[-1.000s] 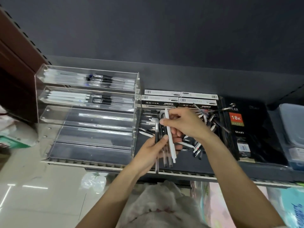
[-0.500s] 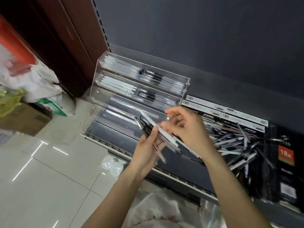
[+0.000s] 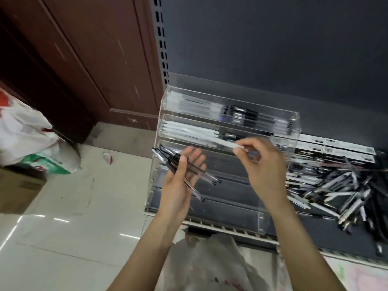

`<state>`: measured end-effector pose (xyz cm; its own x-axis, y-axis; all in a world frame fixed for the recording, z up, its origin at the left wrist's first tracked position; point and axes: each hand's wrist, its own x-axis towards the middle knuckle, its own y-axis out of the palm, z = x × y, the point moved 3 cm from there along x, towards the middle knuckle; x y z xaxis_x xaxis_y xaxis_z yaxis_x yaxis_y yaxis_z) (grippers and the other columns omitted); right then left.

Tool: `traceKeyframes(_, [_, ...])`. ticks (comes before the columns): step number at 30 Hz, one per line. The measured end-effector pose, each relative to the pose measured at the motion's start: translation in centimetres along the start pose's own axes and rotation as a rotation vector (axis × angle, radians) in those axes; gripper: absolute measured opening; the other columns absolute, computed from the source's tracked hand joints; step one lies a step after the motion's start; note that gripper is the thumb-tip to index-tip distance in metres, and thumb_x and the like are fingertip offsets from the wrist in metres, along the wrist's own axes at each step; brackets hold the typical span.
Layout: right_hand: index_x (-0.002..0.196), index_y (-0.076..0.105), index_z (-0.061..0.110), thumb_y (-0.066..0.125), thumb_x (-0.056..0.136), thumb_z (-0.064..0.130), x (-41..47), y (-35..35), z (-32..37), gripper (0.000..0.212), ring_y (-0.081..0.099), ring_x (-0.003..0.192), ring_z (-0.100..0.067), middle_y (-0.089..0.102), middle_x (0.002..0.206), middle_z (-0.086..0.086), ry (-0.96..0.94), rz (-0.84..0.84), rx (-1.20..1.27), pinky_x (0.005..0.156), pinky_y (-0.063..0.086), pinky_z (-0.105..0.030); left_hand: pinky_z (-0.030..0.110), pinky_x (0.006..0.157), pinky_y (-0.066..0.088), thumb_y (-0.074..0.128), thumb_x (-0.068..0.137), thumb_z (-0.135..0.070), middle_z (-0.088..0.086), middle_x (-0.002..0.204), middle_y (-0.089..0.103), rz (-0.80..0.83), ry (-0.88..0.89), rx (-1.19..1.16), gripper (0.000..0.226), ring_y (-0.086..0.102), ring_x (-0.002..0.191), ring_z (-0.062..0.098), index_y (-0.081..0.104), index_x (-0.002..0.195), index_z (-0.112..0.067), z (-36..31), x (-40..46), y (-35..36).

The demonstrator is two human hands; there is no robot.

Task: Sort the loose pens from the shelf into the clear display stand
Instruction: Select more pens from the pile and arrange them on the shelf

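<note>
Room: a dark grey back panel rises behind a dark shop shelf (image 3: 315, 234); a reddish-brown wooden door (image 3: 84, 59) stands to the left above a pale glossy tiled floor (image 3: 73, 238).
Stand: a clear acrylic tiered display stand (image 3: 295, 131) sits at the left end of the shelf; its top 2 tiers hold rows of white and black pens, the lower tiers look bare.
Right hand: the right hand (image 3: 264, 164) is raised in front of the stand's second and third tiers, wrist bent, thumb and forefinger pinching the end of a white slim pen (image 3: 228, 144) that points left along those tiers.
Left hand: the left hand (image 3: 182, 179) is palm up, fingers nearly straight, thumb pressed across a small bundle of black and clear pens (image 3: 178, 162) lying over the palm, in front of the stand's left edge.
Loose pens: a heap of black and white loose pens (image 3: 336, 185) lies on the shelf just right of the stand.
Behind the heap: flat black and white boxes (image 3: 336, 148).
Floor items: a white plastic bag (image 3: 25, 135) and a brown cardboard box (image 3: 19, 190) at the left.
</note>
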<state>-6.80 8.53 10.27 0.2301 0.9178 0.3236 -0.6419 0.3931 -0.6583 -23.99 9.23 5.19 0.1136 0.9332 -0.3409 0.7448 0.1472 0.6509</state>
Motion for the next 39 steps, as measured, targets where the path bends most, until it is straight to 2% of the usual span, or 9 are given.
traceKeyframes(3, [0.091,0.073,0.018,0.071,0.082,0.021,2.7,2.4,0.2,0.009,0.057,0.091,-0.019,0.061,0.096,0.003,0.043,-0.023,-0.123,0.078,0.045,-0.031,0.029,0.087,0.055,0.036,0.099,-0.018,0.003,0.099,0.073,-0.007,-0.024,0.005,0.029,0.068,0.097,0.017,0.059,0.113,-0.009,-2.0,1.3,-2.6])
traceKeyframes(8, [0.089,0.074,0.017,0.074,0.079,0.018,5.6,5.6,1.6,0.01,0.055,0.065,-0.005,0.066,0.09,0.004,0.006,0.028,-0.248,0.063,0.048,-0.022,0.028,0.085,0.055,0.037,0.098,-0.02,0.002,0.098,0.073,-0.033,-0.064,-0.031,0.029,0.069,0.096,0.016,0.058,0.115,-0.009,-3.7,2.8,-4.8])
traceKeyframes(13, [0.082,0.074,0.016,0.076,0.074,0.009,5.2,6.3,1.9,0.011,0.066,0.064,-0.02,0.069,0.083,0.002,-0.17,0.026,-0.558,0.052,0.05,-0.022,0.028,0.085,0.055,0.035,0.1,-0.018,0.004,0.1,0.073,-0.035,-0.104,-0.029,0.028,0.068,0.097,0.017,0.059,0.113,-0.011,-3.7,3.7,-4.8])
traceKeyframes(15, [0.079,0.073,0.014,0.076,0.072,0.005,5.2,6.9,1.7,0.012,0.066,0.061,-0.022,0.07,0.08,-0.001,-0.192,0.039,-0.637,0.045,0.053,-0.028,0.027,0.083,0.055,0.036,0.1,-0.019,0.004,0.103,0.072,-0.031,-0.13,-0.019,0.028,0.068,0.1,0.017,0.059,0.114,-0.012,-3.6,3.8,-4.6])
traceKeyframes(18, [0.076,0.07,0.013,0.079,0.068,0.003,5.2,7.6,1.8,0.016,0.063,0.052,-0.022,0.069,0.069,-0.002,-0.191,0.035,-0.727,0.041,0.049,-0.025,0.027,0.082,0.056,0.036,0.1,-0.019,0.004,0.106,0.072,-0.026,-0.175,-0.061,0.029,0.067,0.102,0.017,0.059,0.116,-0.012,-3.6,3.8,-4.2])
traceKeyframes(24, [0.089,0.071,0.016,0.073,0.08,0.02,3.4,5.3,3.6,0.01,0.066,0.061,-0.018,0.07,0.077,0.001,-0.064,0.012,-0.42,0.053,0.054,-0.031,0.029,0.086,0.055,0.034,0.101,-0.017,0.004,0.111,0.071,0.009,-0.236,-0.131,0.03,0.067,0.102,0.016,0.058,0.119,-0.013,-3.4,3.5,-2.6])
traceKeyframes(28, [0.088,0.07,0.023,0.071,0.082,0.027,0.1,4.9,5.4,0.006,0.061,0.067,0.0,0.067,0.078,0.014,0.052,0.2,-0.113,0.062,0.052,-0.025,0.025,0.083,0.055,0.034,0.101,-0.017,0.004,0.113,0.07,0.031,-0.245,-0.139,0.03,0.066,0.104,0.015,0.06,0.117,-0.013,-3.1,3.2,-1.4])
traceKeyframes(34, [0.093,0.071,0.024,0.074,0.079,0.023,-2.1,4.6,4.4,0.014,0.064,0.071,0.002,0.07,0.079,0.013,0.178,0.247,-0.03,0.069,0.055,-0.023,0.023,0.082,0.054,0.033,0.1,-0.018,0.005,0.113,0.07,0.13,-0.273,-0.107,0.032,0.066,0.105,0.015,0.058,0.12,-0.013,-2.2,2.5,0.1])
traceKeyframes(39, [0.092,0.072,0.016,0.072,0.081,0.018,-1.9,-0.9,1.3,0.011,0.056,0.084,-0.011,0.069,0.086,0.004,0.114,-0.026,-0.258,0.08,0.034,-0.005,0.028,0.081,0.056,0.039,0.096,-0.028,0.003,0.112,0.07,0.188,-0.319,-0.029,0.031,0.066,0.103,0.014,0.06,0.117,-0.02,-1.9,2.2,0.3])
